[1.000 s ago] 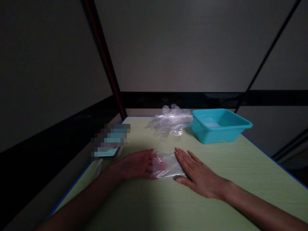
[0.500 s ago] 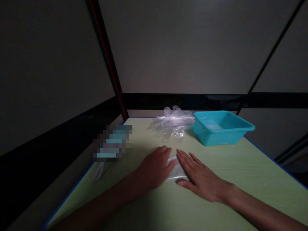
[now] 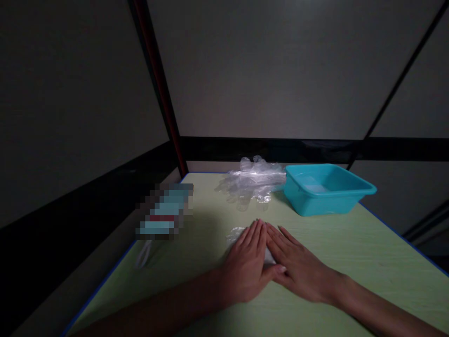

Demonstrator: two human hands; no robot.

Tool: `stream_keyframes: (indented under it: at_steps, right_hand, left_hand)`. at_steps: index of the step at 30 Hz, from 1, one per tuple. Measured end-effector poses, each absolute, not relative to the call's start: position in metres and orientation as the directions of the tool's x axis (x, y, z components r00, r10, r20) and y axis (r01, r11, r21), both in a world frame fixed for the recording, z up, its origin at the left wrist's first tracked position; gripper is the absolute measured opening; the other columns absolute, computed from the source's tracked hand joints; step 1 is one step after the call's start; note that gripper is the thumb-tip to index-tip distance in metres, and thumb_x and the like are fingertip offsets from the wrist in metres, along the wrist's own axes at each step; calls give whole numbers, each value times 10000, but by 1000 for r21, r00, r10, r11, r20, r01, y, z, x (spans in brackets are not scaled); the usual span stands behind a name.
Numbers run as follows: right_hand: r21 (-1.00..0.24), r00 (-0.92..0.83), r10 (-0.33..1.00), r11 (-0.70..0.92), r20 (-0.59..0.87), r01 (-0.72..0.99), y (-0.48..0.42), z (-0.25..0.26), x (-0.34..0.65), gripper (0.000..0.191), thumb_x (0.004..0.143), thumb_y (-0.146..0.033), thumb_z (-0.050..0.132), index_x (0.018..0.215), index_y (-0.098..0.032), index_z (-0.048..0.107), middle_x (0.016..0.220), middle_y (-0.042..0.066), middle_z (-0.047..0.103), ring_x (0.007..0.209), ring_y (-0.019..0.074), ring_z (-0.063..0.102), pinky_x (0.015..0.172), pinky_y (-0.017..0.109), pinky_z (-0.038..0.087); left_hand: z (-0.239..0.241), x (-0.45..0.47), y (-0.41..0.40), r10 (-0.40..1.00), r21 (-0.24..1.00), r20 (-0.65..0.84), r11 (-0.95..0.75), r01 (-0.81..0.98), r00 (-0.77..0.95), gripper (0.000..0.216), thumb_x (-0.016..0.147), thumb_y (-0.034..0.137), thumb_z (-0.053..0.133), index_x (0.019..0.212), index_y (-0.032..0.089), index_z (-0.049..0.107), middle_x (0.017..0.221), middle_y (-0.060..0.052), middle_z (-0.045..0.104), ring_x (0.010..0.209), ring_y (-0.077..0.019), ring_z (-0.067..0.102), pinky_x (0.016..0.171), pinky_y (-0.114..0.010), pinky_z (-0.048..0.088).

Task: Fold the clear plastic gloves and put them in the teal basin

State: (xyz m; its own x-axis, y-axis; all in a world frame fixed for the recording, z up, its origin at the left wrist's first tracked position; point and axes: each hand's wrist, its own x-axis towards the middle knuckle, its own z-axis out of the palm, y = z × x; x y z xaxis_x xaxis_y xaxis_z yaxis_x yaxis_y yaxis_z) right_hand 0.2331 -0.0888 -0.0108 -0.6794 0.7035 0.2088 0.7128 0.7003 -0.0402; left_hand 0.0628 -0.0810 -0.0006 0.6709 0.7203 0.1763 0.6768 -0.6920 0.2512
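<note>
My left hand (image 3: 247, 262) lies flat with fingers stretched out, pressing on a thin piece of clear plastic (image 3: 234, 234) on the table. My right hand (image 3: 298, 262) is also flat and open, at the plastic's right side. The fingertips of both hands meet, and my left thumb touches the right one. Most of the plastic is hidden under the hands; a bit shows beyond the left fingers and between the palms. Farther back lies a loose pile of clear disposable gloves (image 3: 254, 180).
A turquoise plastic basin (image 3: 326, 201) stands at the back right, with something pale inside. On the left edge of the pale green table (image 3: 372, 262) is a pixelated light-blue object (image 3: 164, 210) with a white loop (image 3: 143, 253). Walls (image 3: 270, 70) rise behind and left.
My left hand has come down from a raised, curled pose to lie flat on the plastic, its fingertips now against the right hand's. My right hand has barely moved.
</note>
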Motion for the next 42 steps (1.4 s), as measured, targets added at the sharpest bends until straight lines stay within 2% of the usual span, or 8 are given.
stream_keyframes:
  at_steps: [9,18,26,34,38,42]
  right_hand:
    - [-20,-677,716,689,171,724,-89,-9,233,641,867,-451,315,1358,-68,162,1395,160,190,1294,222,114,1042,428,198]
    - [-45,-656,727,676,204,735,-89,-10,233,652,865,-462,329,1372,-121,101,1405,129,166,1286,234,142,1036,442,213]
    - [-48,-649,735,668,194,742,-89,-9,232,656,861,-499,308,1358,-94,173,1400,145,175,1287,235,134,1037,436,211]
    - [-61,-621,769,635,152,770,-90,-9,239,669,859,-521,284,1361,-97,154,1407,137,157,1292,221,112,1042,425,194]
    - [-128,-595,800,600,79,790,-86,-5,253,734,833,-555,311,1358,-67,150,1408,158,118,1292,239,102,1047,434,158]
    - [-294,-611,791,579,-21,760,-74,6,271,782,801,-556,391,1360,-67,147,1412,155,127,1289,262,128,1049,439,148]
  left_hand:
    - [-2,56,-83,752,234,138,-657,716,645,752,828,576,234,1325,11,213,1401,-182,128,1298,-250,75,1059,-377,129]
    - [1,43,-84,785,224,122,-618,753,608,714,824,542,302,1298,10,264,1387,-199,175,1294,-273,94,1043,-421,143]
    - [-4,30,-83,797,207,136,-604,770,588,709,826,545,287,1292,11,274,1384,-211,177,1294,-274,101,1038,-434,139]
    - [-2,29,-83,804,201,136,-595,778,579,687,820,513,343,1287,13,279,1379,-212,199,1290,-281,120,1035,-439,159]
    - [-1,29,-83,806,154,111,-592,791,582,697,827,518,319,1296,5,262,1387,-206,173,1292,-271,112,1045,-412,150]
    - [-2,28,-84,808,113,85,-590,800,583,707,835,531,281,1315,15,224,1397,-193,141,1297,-253,87,1051,-407,143]
